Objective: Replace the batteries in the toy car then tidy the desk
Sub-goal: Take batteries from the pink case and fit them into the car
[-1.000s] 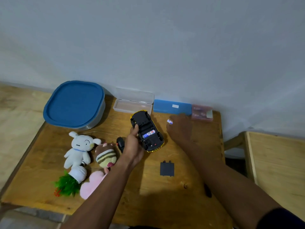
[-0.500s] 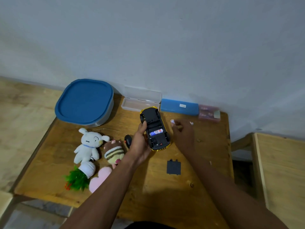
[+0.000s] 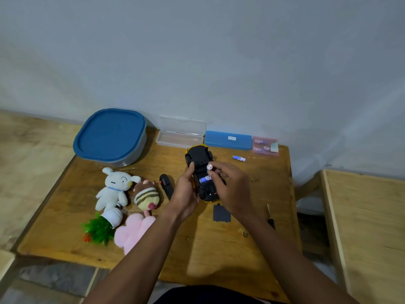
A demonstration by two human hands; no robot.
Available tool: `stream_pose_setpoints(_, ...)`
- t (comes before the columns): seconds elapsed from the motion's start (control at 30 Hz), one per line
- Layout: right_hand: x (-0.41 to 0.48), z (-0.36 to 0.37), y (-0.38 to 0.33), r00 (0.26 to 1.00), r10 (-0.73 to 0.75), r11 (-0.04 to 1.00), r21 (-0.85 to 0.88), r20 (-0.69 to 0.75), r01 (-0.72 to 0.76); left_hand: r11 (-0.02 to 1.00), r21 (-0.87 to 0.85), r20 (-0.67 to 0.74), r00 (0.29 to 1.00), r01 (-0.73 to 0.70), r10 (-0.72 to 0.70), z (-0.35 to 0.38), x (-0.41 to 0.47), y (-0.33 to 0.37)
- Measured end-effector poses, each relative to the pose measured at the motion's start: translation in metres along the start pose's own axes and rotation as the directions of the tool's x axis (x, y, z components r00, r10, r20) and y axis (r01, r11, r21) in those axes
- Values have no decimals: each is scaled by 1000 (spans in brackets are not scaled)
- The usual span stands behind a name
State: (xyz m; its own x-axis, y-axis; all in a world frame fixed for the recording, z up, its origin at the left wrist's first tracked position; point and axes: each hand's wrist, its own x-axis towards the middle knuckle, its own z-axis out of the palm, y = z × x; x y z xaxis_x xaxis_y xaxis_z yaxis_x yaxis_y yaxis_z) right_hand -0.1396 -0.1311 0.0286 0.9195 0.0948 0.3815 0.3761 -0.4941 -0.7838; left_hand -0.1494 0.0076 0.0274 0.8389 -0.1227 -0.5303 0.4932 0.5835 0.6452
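Toy car (image 3: 202, 172) upturned near the back of the tabletop (image 3: 197, 249), black underside uppermost, battery bay open with one blue-labelled cell seated. Left hand (image 3: 186, 191) clamped along the car's left flank, thumb on the chassis. Right hand (image 3: 230, 185) pinched shut on a battery (image 3: 209, 167), metal end toward the camera, poised just above the bay. Spare battery (image 3: 238, 158) lying apart toward the back right; compartment cover (image 3: 221, 213) flat on the wood just in front of the car. Judged light, rigid and smooth: cell best held by its sides, liable to roll if dropped; car best gripped by the body sides, clear of the wheels.
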Motion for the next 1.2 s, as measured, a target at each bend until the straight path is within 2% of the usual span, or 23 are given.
stream_pose_setpoints(0.07, -5, -1, 3, 997, -78, 993, -89, 16, 79, 1000, -11, -4, 1000, -4, 4, 2, -1, -2)
stream_pose_setpoints(0.17, -10, -3, 3, 994, -104, 983, -150, 32, 107, 1000, 1, -29, 999, -24, 24, 5, -1, -6)
stream_pose_setpoints(0.53, -15, -3, -3, 1000, 13, 991, -130, 20, -10, 999, -27, -22, 999, -38, 37, 15, -8, -11)
stream_pose_setpoints(0.8, -11, -3, -6, 982, 187, 982, -4, -7, -187, 998, -28, -24, 999, -49, 49, 17, -7, -13)
stream_pose_setpoints(0.97, -6, -4, -10, 915, 401, 914, 77, -31, -398, 998, 0, -42, 997, -67, 67, 21, -5, -14)
stream_pose_setpoints(1.2, 1, 4, -1, 850, 527, 846, 90, 2, -525, 995, 1, -80, 992, -101, 101, 16, 3, -16)
